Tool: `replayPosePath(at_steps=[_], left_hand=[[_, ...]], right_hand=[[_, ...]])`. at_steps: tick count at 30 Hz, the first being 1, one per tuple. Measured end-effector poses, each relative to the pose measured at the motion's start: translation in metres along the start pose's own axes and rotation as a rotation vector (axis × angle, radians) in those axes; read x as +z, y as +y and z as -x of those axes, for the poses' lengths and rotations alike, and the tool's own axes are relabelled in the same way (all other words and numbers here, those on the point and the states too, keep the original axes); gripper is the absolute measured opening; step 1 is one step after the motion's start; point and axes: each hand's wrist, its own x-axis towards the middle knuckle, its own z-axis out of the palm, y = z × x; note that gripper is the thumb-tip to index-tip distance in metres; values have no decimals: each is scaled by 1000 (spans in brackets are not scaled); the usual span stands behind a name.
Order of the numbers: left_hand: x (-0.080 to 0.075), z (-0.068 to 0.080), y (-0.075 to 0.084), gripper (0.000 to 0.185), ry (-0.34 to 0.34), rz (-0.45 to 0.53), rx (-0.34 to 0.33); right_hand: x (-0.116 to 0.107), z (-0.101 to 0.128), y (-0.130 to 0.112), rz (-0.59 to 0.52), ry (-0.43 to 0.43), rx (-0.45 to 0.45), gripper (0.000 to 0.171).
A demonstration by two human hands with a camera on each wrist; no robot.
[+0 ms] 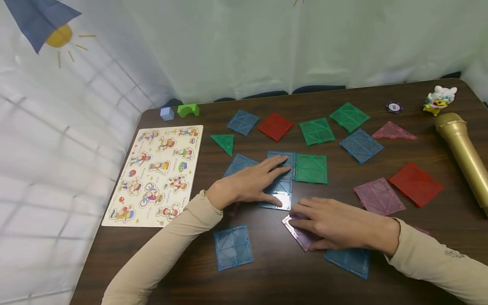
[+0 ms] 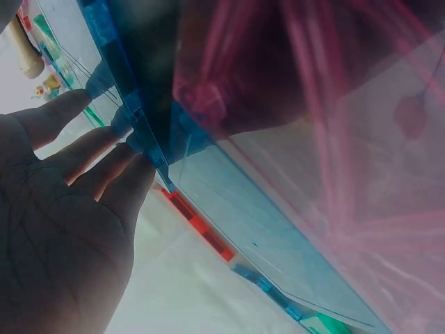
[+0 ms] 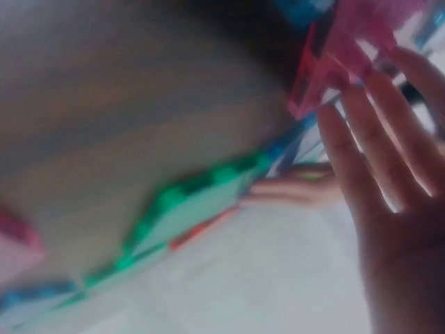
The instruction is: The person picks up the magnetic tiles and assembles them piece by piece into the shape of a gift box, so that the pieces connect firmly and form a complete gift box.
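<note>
My left hand [image 1: 253, 182], fingers spread, rests on two blue magnetic tiles, an upper one [image 1: 291, 173] and a lower one [image 1: 281, 192], lined up edge to edge. A green tile [image 1: 311, 168] adjoins the upper one on its right. In the left wrist view, the fingertips lie on a blue tile [image 2: 132, 104]. Just right of the lower blue tile, my right hand [image 1: 335, 222] lies over a pinkish-purple tile [image 1: 305, 238], partly hiding it. The right wrist view shows its fingers extended against that pink tile [image 3: 334, 62]. Another blue tile [image 1: 352, 260] shows below the right wrist.
Loose tiles surround the hands, including a red one [image 1: 275, 126], a pink one [image 1: 379, 196] and a blue one [image 1: 233, 248]. A picture puzzle board [image 1: 152, 176] lies left. At right are a gold microphone [image 1: 465, 154], a poker chip [image 1: 394, 107] and a white figurine [image 1: 439, 100].
</note>
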Motion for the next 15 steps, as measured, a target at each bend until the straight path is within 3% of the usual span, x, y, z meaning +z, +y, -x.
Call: replayPosePath(at_steps=[9, 15], left_hand=[[-1, 0, -1, 97, -4, 40, 1], [1, 0, 2, 97, -4, 24, -15]], right_hand=[[-8, 13, 16, -75, 13, 126, 60], [-7, 14, 22, -68, 13, 224, 57]])
